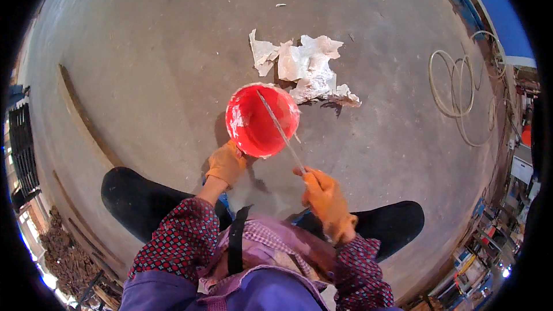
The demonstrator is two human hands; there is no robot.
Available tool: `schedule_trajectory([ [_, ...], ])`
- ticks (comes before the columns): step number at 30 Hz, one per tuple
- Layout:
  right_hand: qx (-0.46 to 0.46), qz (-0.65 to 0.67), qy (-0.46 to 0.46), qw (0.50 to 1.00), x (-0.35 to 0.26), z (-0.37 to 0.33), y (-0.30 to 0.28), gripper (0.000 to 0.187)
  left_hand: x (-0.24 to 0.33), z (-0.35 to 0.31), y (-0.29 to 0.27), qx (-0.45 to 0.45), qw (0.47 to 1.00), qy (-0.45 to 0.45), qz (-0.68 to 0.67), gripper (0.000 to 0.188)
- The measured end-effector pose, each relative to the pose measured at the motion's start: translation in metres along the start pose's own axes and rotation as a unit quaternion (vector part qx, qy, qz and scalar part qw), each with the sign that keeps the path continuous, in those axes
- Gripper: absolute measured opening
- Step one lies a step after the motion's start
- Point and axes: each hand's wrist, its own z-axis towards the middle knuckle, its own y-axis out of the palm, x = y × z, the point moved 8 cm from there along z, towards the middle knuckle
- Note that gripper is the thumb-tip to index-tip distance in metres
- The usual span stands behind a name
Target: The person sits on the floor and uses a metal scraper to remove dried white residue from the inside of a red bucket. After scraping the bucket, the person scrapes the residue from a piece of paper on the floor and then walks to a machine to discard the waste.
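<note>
The red bucket (pixel 253 132) is before the person, at twelve o'clock from the body, its mouth turned up. The left hand (pixel 227 164), gloved, is curled at the bucket's seven o'clock and seems to grip its edge (some fingers hide behind it, so I cannot tell how firmly). The right hand (pixel 328 196), at between four and five o'clock, is closed around a thin stick (pixel 280 127), whose far end reaches toward twelve o'clock inside.

If the stick presses hard on the wall while the left grip is weak, the bucket may turn or slip. The stick, being thin, could also bend or skid. White crust (pixel 234 116), if knocked loose, may drop near the pale scraps (pixel 308 66) at one o'clock.
</note>
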Motion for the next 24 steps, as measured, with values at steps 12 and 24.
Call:
schedule_trajectory([
  [12, 0.021, -0.049, 0.011, 0.999, -0.010, -0.045, -0.035, 0.037, -0.015, 0.005, -0.014, 0.009, 1.000, 0.009, -0.022, 0.030],
  [24, 0.055, -0.067, -0.083, 0.993, 0.022, 0.056, -0.019, 0.036, -0.002, 0.010, -0.024, -0.033, 0.992, 0.078, 0.090, 0.032],
])
